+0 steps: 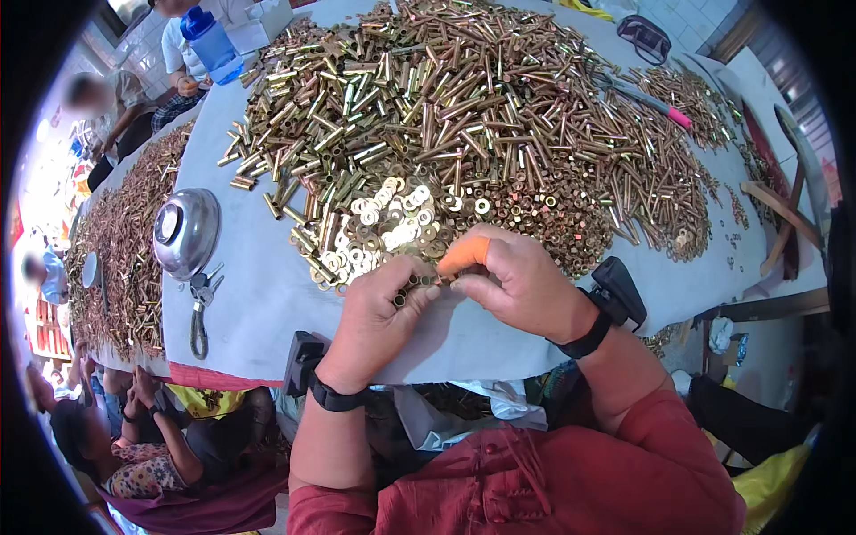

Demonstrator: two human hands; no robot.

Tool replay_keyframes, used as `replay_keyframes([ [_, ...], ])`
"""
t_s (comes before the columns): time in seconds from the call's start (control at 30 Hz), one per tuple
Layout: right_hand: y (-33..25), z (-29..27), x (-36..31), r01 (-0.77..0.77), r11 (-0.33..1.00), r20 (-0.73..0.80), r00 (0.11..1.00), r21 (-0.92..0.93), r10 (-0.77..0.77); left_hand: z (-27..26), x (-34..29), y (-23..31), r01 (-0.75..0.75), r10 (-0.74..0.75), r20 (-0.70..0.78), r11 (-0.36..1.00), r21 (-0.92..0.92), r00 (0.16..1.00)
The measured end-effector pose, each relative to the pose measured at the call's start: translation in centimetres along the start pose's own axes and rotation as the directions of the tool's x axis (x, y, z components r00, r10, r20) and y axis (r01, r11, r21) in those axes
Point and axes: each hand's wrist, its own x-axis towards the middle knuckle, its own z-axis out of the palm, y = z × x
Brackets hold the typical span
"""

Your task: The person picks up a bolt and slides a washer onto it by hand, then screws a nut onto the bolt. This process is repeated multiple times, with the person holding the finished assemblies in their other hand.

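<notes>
My left hand [385, 301] is closed around a few short brass-coloured metal sleeves [400, 300], their round open ends showing near the thumb. Close against it, my right hand [513, 275] pinches with thumb and forefinger at a small piece where the two hands meet; the fingers hide most of it. An orange cover [464, 255] wraps the right forefinger. Just beyond the hands lie a heap of shiny flat washers [392, 218] and, to its right, a heap of small nuts [544, 218]. Behind them spreads a large pile of metal sleeves and bolts [428, 107].
On the left of the pale-covered table [259, 303] stand a round steel bowl [186, 234] and keys with a cord [201, 303]. A blue bottle [210, 45] stands at the far left, a pink-tipped tool [673, 114] at right. Other people sit along the left side.
</notes>
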Motion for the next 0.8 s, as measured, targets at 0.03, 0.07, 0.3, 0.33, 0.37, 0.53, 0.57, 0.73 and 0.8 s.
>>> replay_keyframes([
  [0.03, 0.1, 0.0, -0.1, 0.002, 1.0, -0.001, 1.0, -0.001, -0.002, 0.1, -0.1, -0.1, -0.001, 0.001, 0.003, 1.0, 0.002, 1.0],
  [0.07, 0.2, 0.1, -0.3, -0.02, 1.0, 0.003, 1.0, -0.016, 0.02, 0.1, -0.1, -0.1, -0.002, 0.002, 0.004, 1.0, 0.005, 1.0],
  [0.3, -0.5, 0.2, -0.2, -0.11, 0.967, -0.004, 0.994, -0.231, 0.112, 0.6, -0.2, -0.1, -0.091, 0.092, -0.023, 0.995, 0.045, 0.995],
  [0.33, -0.6, 0.4, -0.2, -0.111, 0.967, -0.003, 0.994, -0.229, 0.113, 0.6, -0.2, -0.2, -0.08, 0.081, -0.018, 0.995, 0.06, 0.997],
  [0.37, -0.5, 0.5, -0.3, -0.156, 0.972, -0.034, 0.988, -0.177, 0.152, 0.6, -0.2, -0.2, -0.073, 0.074, -0.012, 0.995, 0.075, 0.997],
  [0.53, 0.2, 1.7, -0.4, -0.16, 0.871, -0.173, 0.948, 0.465, 0.267, 0.4, -0.2, -0.1, 0.044, -0.048, -0.036, 0.995, -0.09, 0.998],
  [0.57, 0.3, 0.8, -0.7, -0.264, 0.89, -0.017, 0.957, 0.372, 0.291, 0.4, -0.3, -0.2, 0.051, -0.059, -0.056, 0.988, -0.145, 0.997],
  [0.73, 0.0, 1.7, -0.6, -0.205, 0.825, -0.054, 0.961, 0.526, 0.273, 0.6, -0.2, -0.6, 0.07, -0.091, -0.133, 0.986, -0.153, 0.987],
  [0.8, 0.3, 1.7, -0.6, -0.297, 0.747, 0.059, 0.943, 0.594, 0.328, 0.4, -0.3, -0.4, 0.081, -0.102, -0.117, 0.982, -0.168, 0.988],
])
